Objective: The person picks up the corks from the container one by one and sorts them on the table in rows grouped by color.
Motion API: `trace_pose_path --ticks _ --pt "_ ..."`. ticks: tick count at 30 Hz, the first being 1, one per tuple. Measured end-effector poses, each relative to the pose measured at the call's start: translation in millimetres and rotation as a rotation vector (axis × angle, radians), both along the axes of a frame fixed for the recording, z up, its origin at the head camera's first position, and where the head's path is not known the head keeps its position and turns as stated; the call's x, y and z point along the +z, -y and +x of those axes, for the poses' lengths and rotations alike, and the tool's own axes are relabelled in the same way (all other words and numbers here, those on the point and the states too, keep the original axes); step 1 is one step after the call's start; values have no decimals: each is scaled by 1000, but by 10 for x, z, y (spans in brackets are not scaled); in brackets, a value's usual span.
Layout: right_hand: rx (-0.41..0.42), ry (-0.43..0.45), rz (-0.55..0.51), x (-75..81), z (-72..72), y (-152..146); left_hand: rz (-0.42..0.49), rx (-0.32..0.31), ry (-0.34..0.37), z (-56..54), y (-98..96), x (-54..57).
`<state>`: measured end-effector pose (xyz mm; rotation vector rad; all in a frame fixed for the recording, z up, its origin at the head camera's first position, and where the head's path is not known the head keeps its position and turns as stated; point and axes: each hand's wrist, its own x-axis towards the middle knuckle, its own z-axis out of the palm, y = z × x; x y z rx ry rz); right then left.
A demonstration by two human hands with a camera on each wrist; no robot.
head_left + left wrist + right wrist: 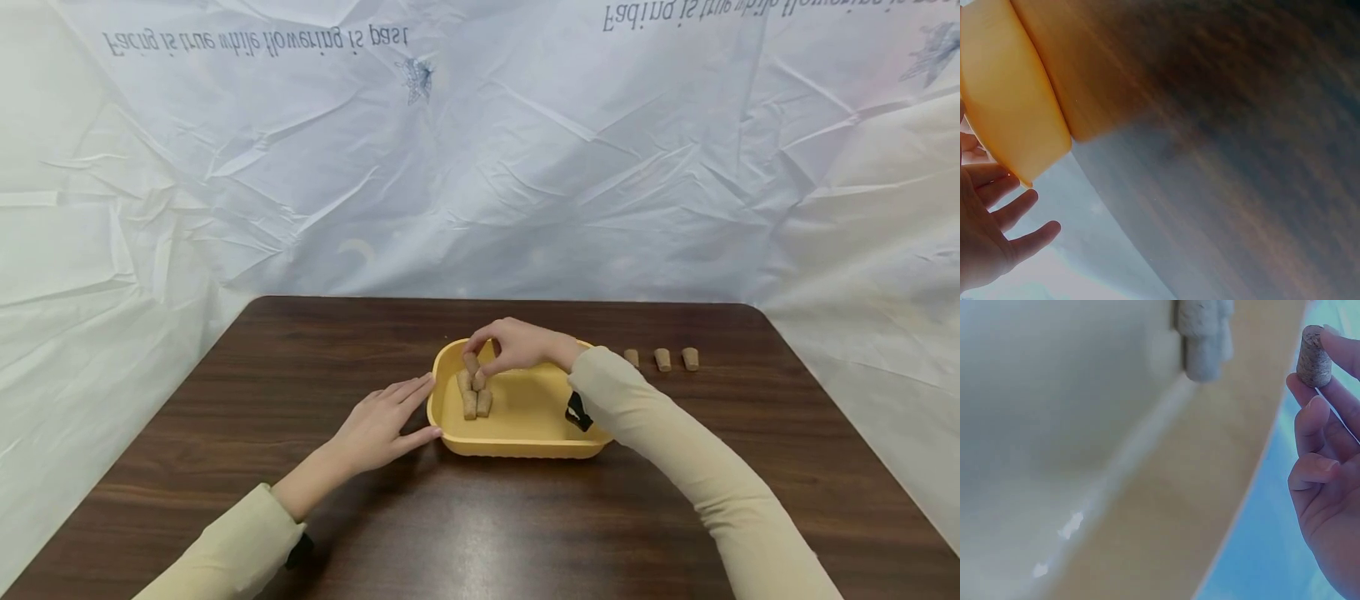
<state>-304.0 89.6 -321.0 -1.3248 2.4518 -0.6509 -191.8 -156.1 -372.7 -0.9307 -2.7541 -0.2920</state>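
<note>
My right hand (519, 343) is over the left part of a yellow plastic tray (525, 448). Between its thumb and fingertips it pinches a tapered cork stopper (1314, 357), seen clearly in the right wrist view. Beneath that hand several more cork stoppers (469, 406) lie together on the tray floor, partly hidden by the fingers. My left hand (384, 422) stretches its fingers along the tray's left end, thumb near the front corner. In the left wrist view its spread fingers (1017, 209) are beside the yellow wall.
Three cork stoppers (662, 360) stand in a row on the dark wooden table (480, 517), right of the tray; my right sleeve (675, 450) passes close to the nearest one. A white printed sheet (480, 167) hangs behind the table's far edge. A black strap (577, 412) shows at the right wrist.
</note>
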Motion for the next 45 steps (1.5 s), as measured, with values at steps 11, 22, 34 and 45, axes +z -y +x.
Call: trace_pose_path --ticks 11,22,34,45 --pt "-59 -12 -63 277 -21 -332 8 -2 -37 1 2 -5" --pt "-130 0 -92 346 38 -681 9 -5 -34 1 7 -14" --pt "-186 -40 -80 352 166 -1112 14 -6 -32 3 2 -8" --pt "-326 5 -58 278 314 -1574 7 2 -24 3 3 -14"
